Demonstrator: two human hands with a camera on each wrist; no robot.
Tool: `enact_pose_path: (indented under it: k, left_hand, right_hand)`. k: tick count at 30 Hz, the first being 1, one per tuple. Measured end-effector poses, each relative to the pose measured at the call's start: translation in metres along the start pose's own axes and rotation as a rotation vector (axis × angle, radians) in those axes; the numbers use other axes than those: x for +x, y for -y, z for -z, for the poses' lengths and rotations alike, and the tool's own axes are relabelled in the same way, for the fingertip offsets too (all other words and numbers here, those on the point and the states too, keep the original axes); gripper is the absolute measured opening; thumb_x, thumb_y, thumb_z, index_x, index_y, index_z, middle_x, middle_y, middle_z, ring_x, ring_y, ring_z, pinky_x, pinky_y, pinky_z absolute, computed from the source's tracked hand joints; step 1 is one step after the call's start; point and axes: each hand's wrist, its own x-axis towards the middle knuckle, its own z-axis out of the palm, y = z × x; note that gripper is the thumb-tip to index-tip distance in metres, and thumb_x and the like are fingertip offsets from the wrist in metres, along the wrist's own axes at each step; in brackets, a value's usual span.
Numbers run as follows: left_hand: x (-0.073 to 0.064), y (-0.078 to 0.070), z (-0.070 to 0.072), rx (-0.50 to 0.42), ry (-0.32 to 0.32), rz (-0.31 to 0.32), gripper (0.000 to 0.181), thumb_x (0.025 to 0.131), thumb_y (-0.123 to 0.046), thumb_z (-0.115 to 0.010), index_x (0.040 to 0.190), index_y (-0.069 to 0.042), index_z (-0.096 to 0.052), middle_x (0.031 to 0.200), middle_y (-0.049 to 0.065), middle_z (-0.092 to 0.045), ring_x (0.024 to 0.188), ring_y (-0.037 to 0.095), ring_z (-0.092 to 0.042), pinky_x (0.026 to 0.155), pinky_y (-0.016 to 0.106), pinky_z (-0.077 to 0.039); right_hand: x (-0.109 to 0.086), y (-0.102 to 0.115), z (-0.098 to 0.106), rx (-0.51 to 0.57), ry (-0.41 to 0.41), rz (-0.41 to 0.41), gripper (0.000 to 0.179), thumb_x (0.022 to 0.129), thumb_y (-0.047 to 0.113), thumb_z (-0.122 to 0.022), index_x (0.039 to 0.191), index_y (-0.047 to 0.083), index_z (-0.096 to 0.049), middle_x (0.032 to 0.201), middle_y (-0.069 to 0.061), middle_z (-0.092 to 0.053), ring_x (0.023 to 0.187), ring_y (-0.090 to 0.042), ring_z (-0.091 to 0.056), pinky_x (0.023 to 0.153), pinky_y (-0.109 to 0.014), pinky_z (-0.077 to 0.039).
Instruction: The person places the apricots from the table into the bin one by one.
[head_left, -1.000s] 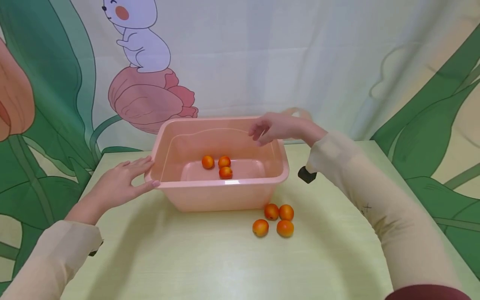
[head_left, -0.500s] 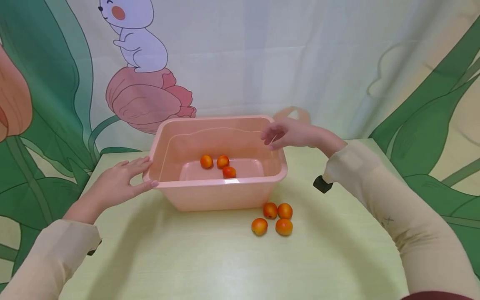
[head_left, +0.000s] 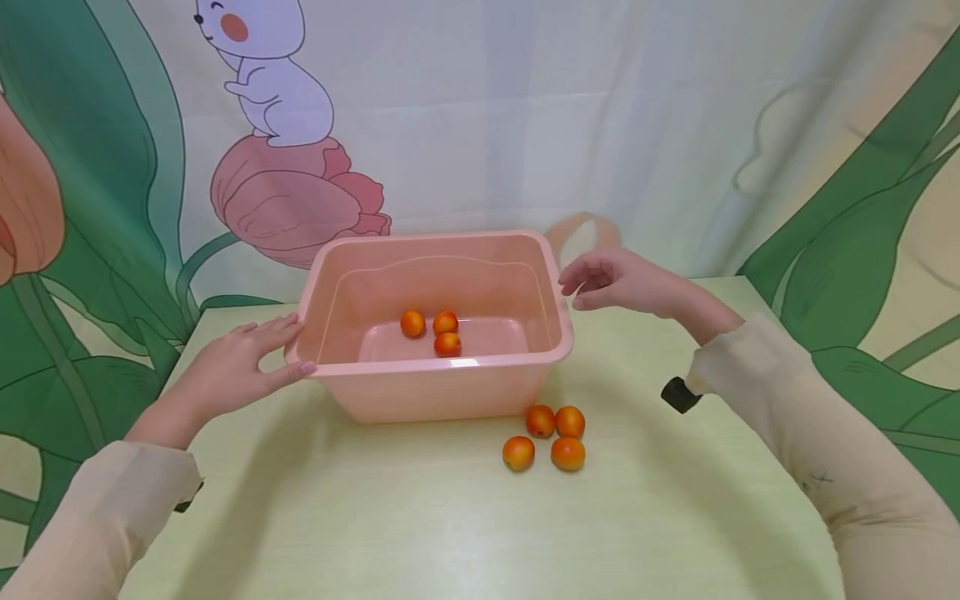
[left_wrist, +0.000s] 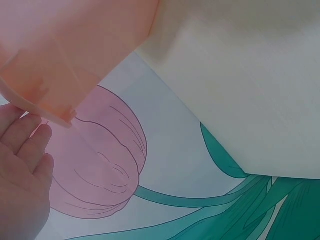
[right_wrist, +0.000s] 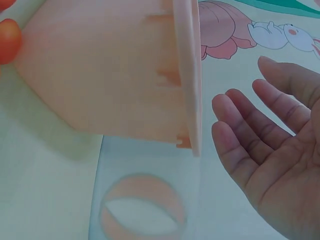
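As the head view shows, the straight-fingered left hand (head_left: pixel 231 369) touches the pink rectangular plastic basin (head_left: pixel 442 393) at its nine o'clock; four round orange-red fruits (head_left: pixel 567 454) lie at seven o'clock from the nearer right hand (head_left: pixel 624 283). Right wrist view: relaxed, empty.

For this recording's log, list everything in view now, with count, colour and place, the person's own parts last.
Tub: 1, pink, on the table
Fruits inside: 3, orange-red, on the tub's floor
Fruits outside: 4, orange-red, near the tub's front right corner
Table: 1, pale yellow-green, under the tub
Backdrop: 1, mostly white, behind the table
Rabbit print: 1, white, on the backdrop
Leaf prints: several, green, both sides
Wrist devices: 2, black, at the cuffs
Sleeves: 2, cream
Left hand: 1, touching the tub's left rim
Right hand: 1, beside the right rim, holding nothing
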Motion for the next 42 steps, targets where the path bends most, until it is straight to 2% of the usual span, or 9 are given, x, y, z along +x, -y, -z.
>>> enact_pose_path:
  k: [7, 18, 29, 37, 42]
  left_hand:
    - [-0.001, 0.001, 0.001, 0.008, 0.001, 0.004, 0.077, 0.081, -0.058, -0.048, 0.138, -0.010, -0.030, 0.141, 0.015, -0.032, 0.120, 0.052, -0.030, 0.092, 0.065, -0.027]
    - [-0.002, 0.000, 0.002, 0.013, 0.006, 0.005, 0.077, 0.081, -0.058, -0.048, 0.139, -0.011, -0.029, 0.141, 0.016, -0.032, 0.119, 0.053, -0.030, 0.092, 0.065, -0.028]
    - [-0.003, 0.000, 0.002, 0.014, 0.000, -0.005, 0.076, 0.081, -0.057, -0.048, 0.138, -0.010, -0.030, 0.141, 0.016, -0.032, 0.121, 0.051, -0.030, 0.094, 0.064, -0.027]
    - [-0.003, 0.000, 0.001, 0.009, -0.011, -0.003, 0.077, 0.081, -0.058, -0.049, 0.138, -0.010, -0.031, 0.140, 0.016, -0.033, 0.120, 0.052, -0.030, 0.093, 0.065, -0.028]
    - [-0.003, 0.000, 0.001, 0.005, -0.006, 0.005, 0.078, 0.080, -0.059, -0.048, 0.138, -0.011, -0.030, 0.141, 0.015, -0.032, 0.120, 0.053, -0.030, 0.091, 0.066, -0.028]
  right_hand:
    - [-0.014, -0.014, 0.001, 0.028, -0.036, -0.036, 0.031, 0.082, 0.016, -0.062, 0.109, 0.002, -0.054, 0.103, -0.010, -0.059, 0.092, -0.018, -0.058, 0.081, -0.031, -0.050]
    - [-0.024, -0.042, -0.013, 0.029, 0.054, -0.108, 0.028, 0.083, 0.014, -0.060, 0.109, 0.008, -0.054, 0.109, -0.010, -0.054, 0.093, -0.022, -0.057, 0.083, -0.033, -0.048]
    - [-0.027, -0.061, -0.034, 0.047, 0.112, -0.099, 0.030, 0.083, 0.015, -0.059, 0.111, 0.007, -0.054, 0.111, -0.011, -0.053, 0.093, -0.023, -0.055, 0.084, -0.033, -0.046]
    - [-0.025, -0.075, -0.050, 0.055, 0.155, -0.133, 0.027, 0.082, 0.012, -0.060, 0.109, 0.009, -0.056, 0.111, -0.009, -0.055, 0.094, -0.022, -0.055, 0.084, -0.033, -0.047]
    - [-0.023, -0.084, -0.059, 0.057, 0.196, -0.136, 0.027, 0.082, 0.012, -0.060, 0.109, 0.009, -0.056, 0.113, -0.014, -0.054, 0.096, -0.026, -0.055, 0.084, -0.034, -0.047]
